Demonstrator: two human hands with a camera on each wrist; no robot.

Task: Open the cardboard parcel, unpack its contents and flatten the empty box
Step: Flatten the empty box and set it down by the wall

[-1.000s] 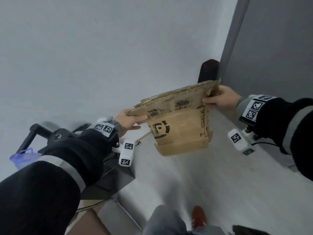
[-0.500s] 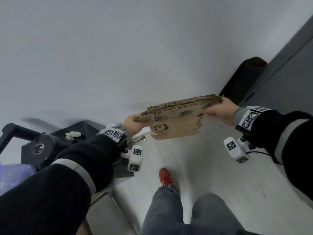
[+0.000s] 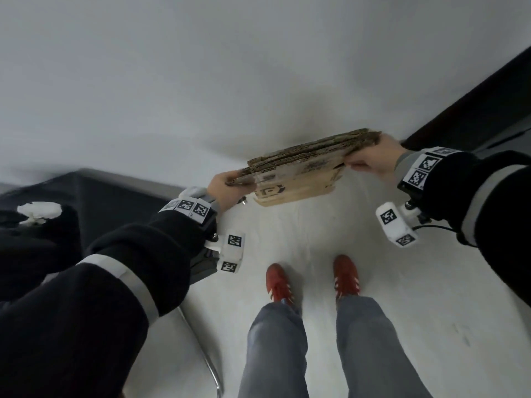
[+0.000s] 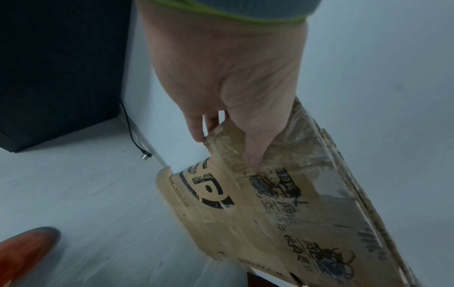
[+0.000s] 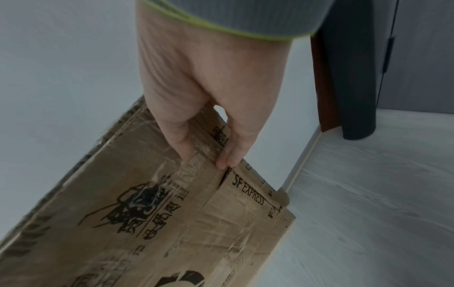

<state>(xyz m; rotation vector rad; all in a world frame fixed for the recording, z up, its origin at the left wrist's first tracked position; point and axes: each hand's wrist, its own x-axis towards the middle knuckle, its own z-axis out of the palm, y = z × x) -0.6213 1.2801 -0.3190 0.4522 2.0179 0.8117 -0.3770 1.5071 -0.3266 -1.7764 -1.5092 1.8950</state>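
Observation:
A flattened brown cardboard box [image 3: 298, 173] with black print hangs in the air over a pale floor, close to a white wall. My left hand [image 3: 227, 191] pinches its left end, thumb on the printed face [image 4: 253, 155]. My right hand [image 3: 370, 162] pinches the right end, thumb and fingers pressed on the taped cardboard [image 5: 209, 153]. The box [image 4: 282, 213] shows clear tape and a round logo; the right wrist view shows the box [image 5: 172, 213] with "SF EXPRESS" printed near its edge. The far side of the cardboard is hidden.
My two red shoes [image 3: 280, 282] stand on the floor below the box. A black cabinet [image 4: 59, 68] with a loose cable end [image 4: 146, 155] is at the left. A dark panel [image 5: 353, 73] stands against the wall at the right. A white crumpled wad [image 3: 38, 212] lies left.
The box has tipped from hanging nearly upright to lying almost flat between my hands, lower and nearer the wall. The head view has swung down, so both shoes now show.

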